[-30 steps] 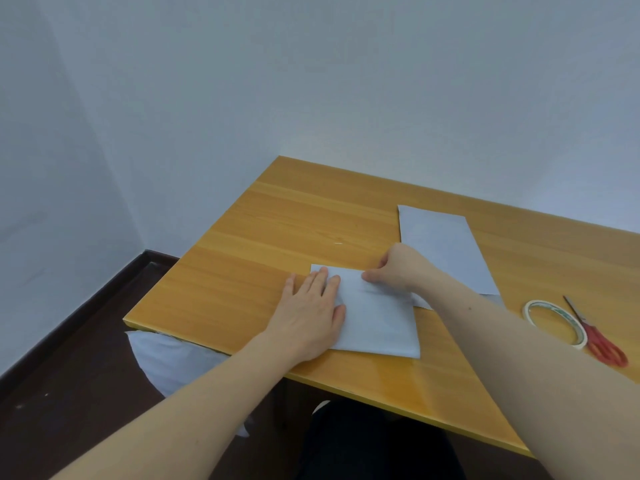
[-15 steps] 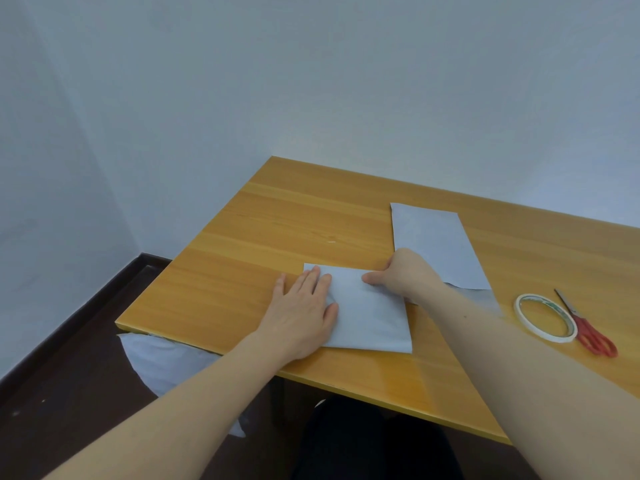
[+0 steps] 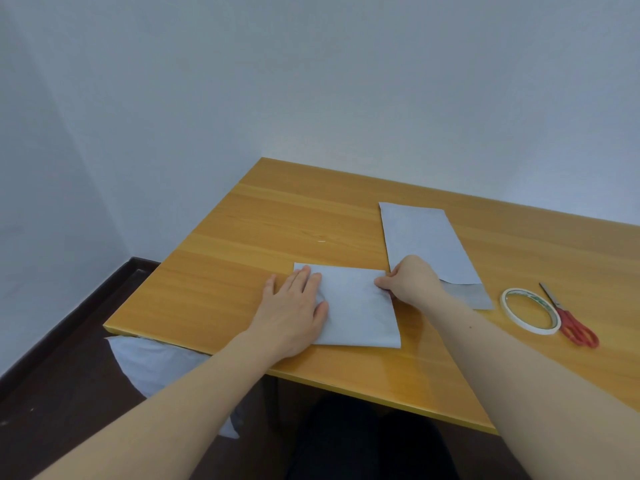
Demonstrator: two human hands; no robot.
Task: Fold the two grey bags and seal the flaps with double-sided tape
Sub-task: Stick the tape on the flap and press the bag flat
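Fingers [image 3: 382, 282] of the right hand [image 3: 412, 280] were curled in a loose fist, their tips pinching or pressing the right edge of the folded grey bag [image 3: 360, 310]; whether they gripped a layer or only bore down on it could not be told. The left hand [image 3: 294, 311] lay open and flat, fingers together and extended, its palm on the bag's left part and its thumb spread onto the wooden table [image 3: 242, 265], likely to pin the bag so it would not slide while the crease or edge was worked on the other side. That bag sat near the table's front edge, directly before the person, within easy reach of both hands. Behind the right hand lay the second grey bag [image 3: 422, 244], long and unfolded, with a darker flap [image 3: 467, 296] at its near end, apparently waiting its turn. Just right of it rested the roll of double-sided tape [image 3: 505, 306], and touching or just beside the roll lay red-handled scissors [image 3: 575, 327], both kept close, presumably for sealing. Judging from this, folding of the first bag was nearly done and taping had not begun. Below the table's left corner, something pale [image 3: 152, 362] showed, unclear what.
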